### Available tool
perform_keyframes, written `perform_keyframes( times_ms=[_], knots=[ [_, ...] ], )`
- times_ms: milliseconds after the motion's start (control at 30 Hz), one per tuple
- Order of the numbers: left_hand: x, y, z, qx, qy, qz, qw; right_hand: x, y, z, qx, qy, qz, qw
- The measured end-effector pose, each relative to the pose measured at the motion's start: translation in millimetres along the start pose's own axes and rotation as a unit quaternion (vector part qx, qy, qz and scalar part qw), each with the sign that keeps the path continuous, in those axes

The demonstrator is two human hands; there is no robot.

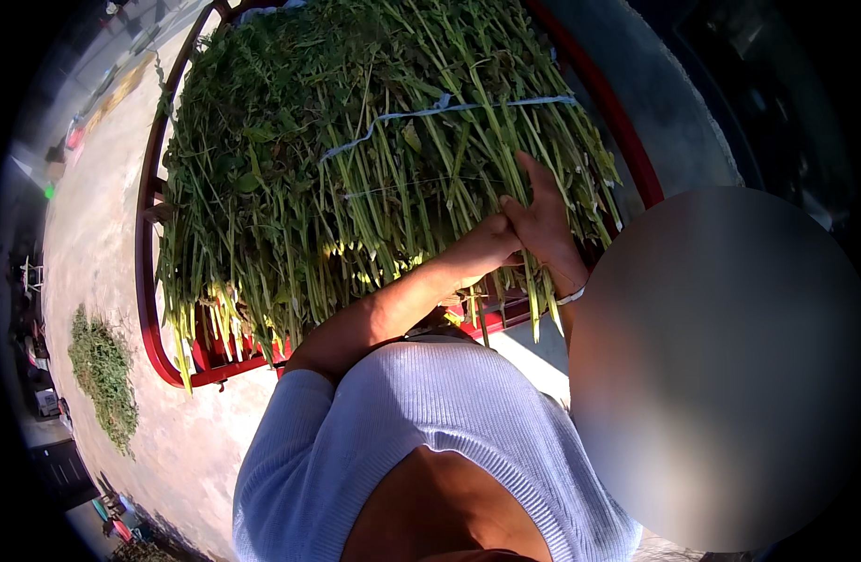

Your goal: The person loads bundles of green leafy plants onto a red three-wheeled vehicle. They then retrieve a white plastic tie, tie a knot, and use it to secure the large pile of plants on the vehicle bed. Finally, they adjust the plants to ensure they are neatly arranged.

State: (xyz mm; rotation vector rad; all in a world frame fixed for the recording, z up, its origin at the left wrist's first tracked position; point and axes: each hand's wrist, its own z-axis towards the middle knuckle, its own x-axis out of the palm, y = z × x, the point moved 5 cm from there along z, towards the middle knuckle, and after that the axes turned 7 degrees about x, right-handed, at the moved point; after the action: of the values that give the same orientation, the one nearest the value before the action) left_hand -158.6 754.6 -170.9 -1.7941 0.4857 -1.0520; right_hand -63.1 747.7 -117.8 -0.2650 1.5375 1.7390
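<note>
Your left hand (489,246) reaches across your body, fingers curled, and meets your right hand (546,225) over the long leafy stalks (290,169). Your right hand points away from you, one digit stretched out along the stems; a pale bracelet (571,297) circles that wrist. Both grips look partly closed, but the fingers overlap in hard shadow, so you can't tell from here whether either one has hold of a stem or only rests against it.

The stalks lie under your hands and spread mostly to their left and beyond, cut ends toward you. Just beyond your grip, a pale blue strip (440,108) runs across them. The red metal frame (148,309) borders the load, with one side well left of your hands and another near, to their right. Farther left, a heap of green cuttings (104,379) lies on the concrete floor (182,421).
</note>
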Motion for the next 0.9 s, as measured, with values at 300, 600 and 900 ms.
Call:
perform_keyframes(
  times_ms=[300,600,900],
  knots=[
    [-15.6,10.8,-10.6,-0.05,0.061,0.236,0.968,11.2,7.7,-17.7,-0.087,0.025,-0.133,0.987],
    [-25.6,9.3,-34.7,0.06,0.04,0.277,0.958,25.8,12.5,-21.6,-0.05,0.076,-0.266,0.96],
    [-108.5,-84.6,-89.7,0.21,-0.118,0.198,0.95,24.5,36.5,-0.5,-0.014,0.111,-0.351,0.93]
  ],
)
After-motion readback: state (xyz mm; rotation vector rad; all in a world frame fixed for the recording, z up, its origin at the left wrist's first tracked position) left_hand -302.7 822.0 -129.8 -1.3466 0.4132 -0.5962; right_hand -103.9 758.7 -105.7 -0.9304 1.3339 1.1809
